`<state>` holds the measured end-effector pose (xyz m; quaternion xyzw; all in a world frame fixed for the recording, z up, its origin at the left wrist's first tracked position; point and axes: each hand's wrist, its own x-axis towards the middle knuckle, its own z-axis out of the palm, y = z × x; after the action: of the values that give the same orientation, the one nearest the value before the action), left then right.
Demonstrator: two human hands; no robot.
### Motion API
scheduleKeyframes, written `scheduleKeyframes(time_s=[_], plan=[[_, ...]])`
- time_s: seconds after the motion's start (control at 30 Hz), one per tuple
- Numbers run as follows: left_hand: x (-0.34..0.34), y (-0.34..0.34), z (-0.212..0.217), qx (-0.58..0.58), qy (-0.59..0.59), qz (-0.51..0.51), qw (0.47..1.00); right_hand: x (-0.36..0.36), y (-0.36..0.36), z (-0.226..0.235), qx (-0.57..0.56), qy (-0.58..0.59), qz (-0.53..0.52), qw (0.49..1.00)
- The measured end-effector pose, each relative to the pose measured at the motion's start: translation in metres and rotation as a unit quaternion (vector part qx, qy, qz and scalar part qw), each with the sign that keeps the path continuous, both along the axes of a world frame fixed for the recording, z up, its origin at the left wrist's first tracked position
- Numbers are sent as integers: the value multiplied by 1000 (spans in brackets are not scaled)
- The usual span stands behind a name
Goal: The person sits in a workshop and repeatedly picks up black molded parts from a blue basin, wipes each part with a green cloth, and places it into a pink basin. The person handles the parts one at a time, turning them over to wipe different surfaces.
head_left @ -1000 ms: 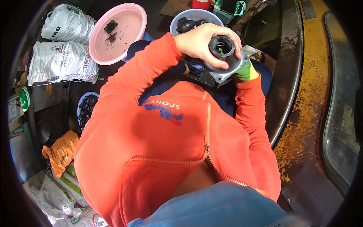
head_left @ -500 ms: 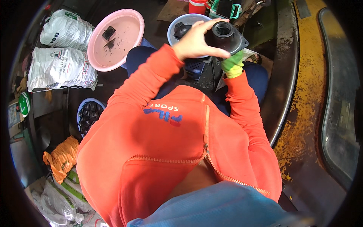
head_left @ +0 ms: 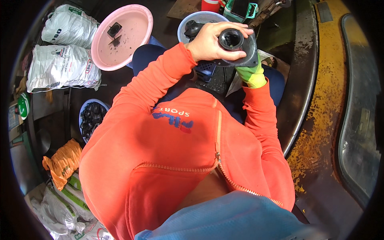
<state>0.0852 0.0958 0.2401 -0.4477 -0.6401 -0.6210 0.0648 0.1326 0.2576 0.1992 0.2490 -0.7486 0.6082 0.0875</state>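
The person's left hand (head_left: 209,40), bare, wraps its fingers over the top edge of a black rubber part (head_left: 237,47) with a flat plate and a round open collar, held up in front of the chest above the lap. The right hand (head_left: 250,72), in a yellow-green glove, sits beneath the plate; most of it is hidden by the part, so whether its fingers are clenched on the plate cannot be told, though it touches the underside.

Against the frame half a second ago, the part has turned: its collar mouth now faces the camera more squarely and the plate shows its flat grey side to the right. The left fingers have slid from covering the collar to lying along its upper left rim.

Behind the part stands a blue-rimmed basin (head_left: 200,20) with a dark piece in it. To the left lies a pink basin (head_left: 132,28) holding two small black pieces. A blue bowl (head_left: 85,110) of black rubber parts sits beside the left elbow, near white sacks (head_left: 60,72).
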Motion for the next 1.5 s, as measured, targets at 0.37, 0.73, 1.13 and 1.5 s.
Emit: scheduleKeyframes(time_s=[0.37, 0.73, 1.13, 1.5], plan=[[-13, -7, 14, -109, -59, -319, 940, 14, 29, -41, -107, -214, 165, 957], [-31, -22, 32, -196, 0, -98, 976, -9, 15, -15, 91, 51, -4, 995], [14, 9, -5, 63, -5, 42, 997, -6, -6, -18, -137, -95, -12, 986], [4, -8, 18, -43, -112, -279, 953, 23, 5, 4, -133, -228, 129, 956]])
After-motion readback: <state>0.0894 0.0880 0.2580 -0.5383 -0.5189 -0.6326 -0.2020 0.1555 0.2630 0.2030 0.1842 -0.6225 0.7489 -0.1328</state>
